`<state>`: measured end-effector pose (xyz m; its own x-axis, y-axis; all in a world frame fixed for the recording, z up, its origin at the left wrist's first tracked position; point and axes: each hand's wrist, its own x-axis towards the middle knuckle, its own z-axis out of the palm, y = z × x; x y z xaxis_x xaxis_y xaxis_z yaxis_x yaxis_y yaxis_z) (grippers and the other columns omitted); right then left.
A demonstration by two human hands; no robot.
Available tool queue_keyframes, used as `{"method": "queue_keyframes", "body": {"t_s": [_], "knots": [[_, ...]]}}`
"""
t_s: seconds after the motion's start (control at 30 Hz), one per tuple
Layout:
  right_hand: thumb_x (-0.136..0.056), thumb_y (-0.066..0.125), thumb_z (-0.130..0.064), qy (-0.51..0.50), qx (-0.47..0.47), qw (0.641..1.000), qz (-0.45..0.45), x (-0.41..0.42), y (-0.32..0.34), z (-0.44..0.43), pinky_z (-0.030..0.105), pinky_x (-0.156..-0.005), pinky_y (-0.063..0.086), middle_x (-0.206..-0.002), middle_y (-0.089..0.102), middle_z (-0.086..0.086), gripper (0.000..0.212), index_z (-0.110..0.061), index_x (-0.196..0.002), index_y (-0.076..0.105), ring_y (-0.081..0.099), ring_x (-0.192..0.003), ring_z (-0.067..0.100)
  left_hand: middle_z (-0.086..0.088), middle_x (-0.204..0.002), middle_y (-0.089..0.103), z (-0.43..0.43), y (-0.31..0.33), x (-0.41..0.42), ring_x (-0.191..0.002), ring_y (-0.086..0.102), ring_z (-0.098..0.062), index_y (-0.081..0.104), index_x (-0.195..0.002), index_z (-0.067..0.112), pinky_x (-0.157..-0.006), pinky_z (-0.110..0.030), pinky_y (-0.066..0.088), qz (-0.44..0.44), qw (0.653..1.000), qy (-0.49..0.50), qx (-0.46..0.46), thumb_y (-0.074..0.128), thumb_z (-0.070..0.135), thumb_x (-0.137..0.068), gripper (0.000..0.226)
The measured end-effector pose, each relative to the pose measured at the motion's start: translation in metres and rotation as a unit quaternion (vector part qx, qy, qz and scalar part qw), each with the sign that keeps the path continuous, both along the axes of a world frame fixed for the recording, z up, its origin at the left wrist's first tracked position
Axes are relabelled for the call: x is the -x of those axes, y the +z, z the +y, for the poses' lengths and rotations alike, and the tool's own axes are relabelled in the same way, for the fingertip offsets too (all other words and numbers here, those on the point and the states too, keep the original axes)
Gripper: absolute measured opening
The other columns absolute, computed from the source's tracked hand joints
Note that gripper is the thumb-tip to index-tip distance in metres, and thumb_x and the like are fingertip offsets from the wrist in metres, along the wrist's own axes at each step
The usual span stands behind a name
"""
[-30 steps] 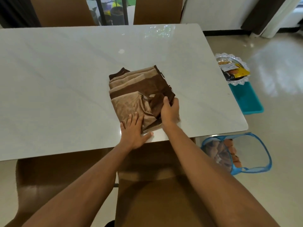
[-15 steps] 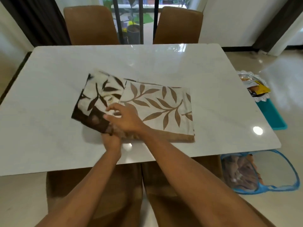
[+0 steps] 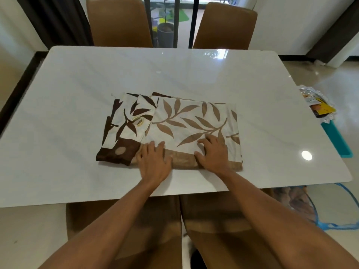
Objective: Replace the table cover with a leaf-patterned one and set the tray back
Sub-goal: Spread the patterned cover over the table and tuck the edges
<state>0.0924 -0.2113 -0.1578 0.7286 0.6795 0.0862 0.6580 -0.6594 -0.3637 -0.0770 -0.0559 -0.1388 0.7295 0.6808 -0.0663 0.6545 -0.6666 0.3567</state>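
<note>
Nearest, two brown padded chair seats (image 3: 126, 220) are tucked under the near edge, and a blue mesh basket (image 3: 310, 208) holding brown cloth stands on the floor at the near right. Both forearms reach over that edge. The left grip (image 3: 154, 160) lies flat, fingers spread, on the tan near hem. The right grip (image 3: 212, 152) presses down just beside it, fingers slightly bent. Neither is closed round anything, and no pinched layer is visible. Change noted: a second ago the cream, leaf-patterned folded fabric cover (image 3: 190, 121) was a compact brown bundle. Half a second ago one panel was open with the hands crossed at its left. Now the hands sit apart and the cover lies wider, pale leaves facing up on the right and darker leaves on the left flap. It rests at the near middle of the white glossy marble-look counter (image 3: 77, 84), most of which is still bare. Judgement: unfolding is underway, with several folds left before spreading. The silver scalloped tray (image 3: 310, 92) with packets sits off the counter at the right on a teal stand (image 3: 338, 140), not yet returned. Two brown chair backs (image 3: 118, 22) stand beyond the far edge.
</note>
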Motion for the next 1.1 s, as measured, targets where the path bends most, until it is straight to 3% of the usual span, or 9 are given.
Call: {"method": "queue_keyframes", "body": {"t_s": [0.17, 0.27, 0.4, 0.47, 0.57, 0.7, 0.8, 0.9, 1.1], "knots": [[-0.085, 0.05, -0.068, 0.094, 0.103, 0.99, 0.022, -0.058, 0.008, 0.034, 0.058, -0.119, 0.024, -0.163, 0.032, 0.004, 0.069, -0.031, -0.144, 0.049, 0.024, -0.151, 0.032, -0.013, -0.166, -0.012, -0.004, -0.022, -0.022, -0.15, -0.017, -0.041, 0.005, -0.157, 0.039, -0.117, -0.06, -0.007, 0.107, 0.992, 0.0, 0.067, 0.03, 0.082, -0.086, 0.087], [-0.09, 0.039, -0.077, 0.098, 0.178, 0.977, 0.069, -0.091, 0.0, 0.039, 0.06, -0.122, 0.006, -0.17, 0.009, -0.002, 0.078, -0.041, -0.157, 0.023, 0.005, -0.156, 0.033, -0.011, -0.166, -0.014, 0.008, -0.026, -0.031, -0.15, -0.018, -0.039, 0.001, -0.157, 0.041, -0.117, -0.059, -0.008, 0.116, 0.992, -0.026, 0.034, 0.026, 0.092, -0.078, 0.097], [-0.09, 0.023, -0.083, -0.044, 0.112, 0.991, 0.051, -0.077, -0.02, 0.015, 0.058, -0.123, -0.001, -0.17, 0.007, 0.001, 0.08, -0.042, -0.159, 0.017, -0.003, -0.155, 0.041, -0.006, -0.168, -0.004, 0.063, -0.026, -0.071, -0.153, -0.007, -0.034, 0.01, -0.156, 0.045, -0.119, -0.056, -0.003, 0.124, 0.984, -0.124, 0.006, 0.022, 0.098, -0.066, 0.105], [-0.092, 0.026, -0.08, -0.129, 0.091, 0.985, 0.065, -0.06, -0.019, 0.014, 0.061, -0.122, -0.004, -0.17, 0.004, 0.007, 0.081, -0.038, -0.161, 0.016, -0.006, -0.152, 0.047, -0.005, -0.168, -0.002, 0.096, -0.02, -0.104, -0.153, -0.005, -0.032, 0.01, -0.157, 0.043, -0.119, -0.056, -0.002, 0.139, 0.974, -0.179, 0.009, 0.02, 0.099, -0.062, 0.111], [-0.089, 0.044, -0.074, -0.187, 0.088, 0.96, 0.187, -0.043, -0.004, 0.022, 0.061, -0.122, -0.007, -0.169, -0.009, 0.01, 0.089, -0.036, -0.161, 0.008, -0.017, -0.15, 0.049, -0.009, -0.168, 0.002, 0.115, -0.01, -0.171, -0.153, -0.003, -0.034, 0.009, -0.158, 0.036, -0.121, -0.059, 0.001, 0.145, 0.966, -0.21, -0.03, 0.044, 0.08, -0.081, 0.095], [-0.086, 0.054, -0.071, -0.209, 0.036, 0.96, 0.182, -0.052, 0.017, 0.004, 0.06, -0.118, 0.019, -0.168, 0.012, 0.007, 0.081, -0.036, -0.155, 0.028, 0.011, -0.152, 0.036, -0.012, -0.166, 0.01, 0.081, 0.005, -0.221, -0.152, 0.007, -0.037, 0.026, -0.155, 0.034, -0.121, -0.059, 0.01, 0.173, 0.954, -0.242, -0.048, 0.063, 0.037, -0.09, 0.075], [-0.086, 0.058, -0.062, -0.29, 0.017, 0.953, 0.089, -0.092, 0.024, -0.03, 0.053, -0.105, 0.033, -0.153, 0.039, 0.005, 0.066, -0.032, -0.143, 0.046, 0.034, -0.139, 0.032, -0.008, -0.147, 0.048, 0.025, 0.002, -0.217, -0.14, 0.037, -0.036, 0.056, -0.135, 0.024, -0.113, -0.048, 0.033, 0.067, 0.968, -0.243, 0.022, 0.062, 0.017, -0.085, 0.051], [-0.083, 0.063, -0.055, -0.339, 0.047, 0.934, 0.098, -0.121, 0.021, -0.07, 0.048, -0.097, 0.037, -0.136, 0.049, 0.007, 0.062, -0.027, -0.137, 0.049, 0.044, -0.126, 0.031, -0.001, -0.124, 0.064, -0.033, -0.009, -0.2, -0.119, 0.053, -0.028, 0.067, -0.119, 0.022, -0.096, -0.043, 0.045, -0.068, 0.97, -0.225, 0.056, 0.062, 0.029, -0.083, 0.036], [-0.085, 0.068, -0.047, -0.369, -0.059, 0.896, 0.239, -0.127, 0.026, -0.117, 0.03, -0.079, 0.04, -0.107, 0.066, -0.004, 0.038, -0.024, -0.116, 0.064, 0.064, -0.106, 0.024, 0.004, -0.128, 0.059, -0.116, -0.015, -0.189, -0.116, 0.051, -0.019, 0.062, -0.127, 0.031, -0.093, -0.042, 0.043, -0.066, 0.957, -0.279, 0.045, 0.055, 0.072, -0.075, 0.066]]}}
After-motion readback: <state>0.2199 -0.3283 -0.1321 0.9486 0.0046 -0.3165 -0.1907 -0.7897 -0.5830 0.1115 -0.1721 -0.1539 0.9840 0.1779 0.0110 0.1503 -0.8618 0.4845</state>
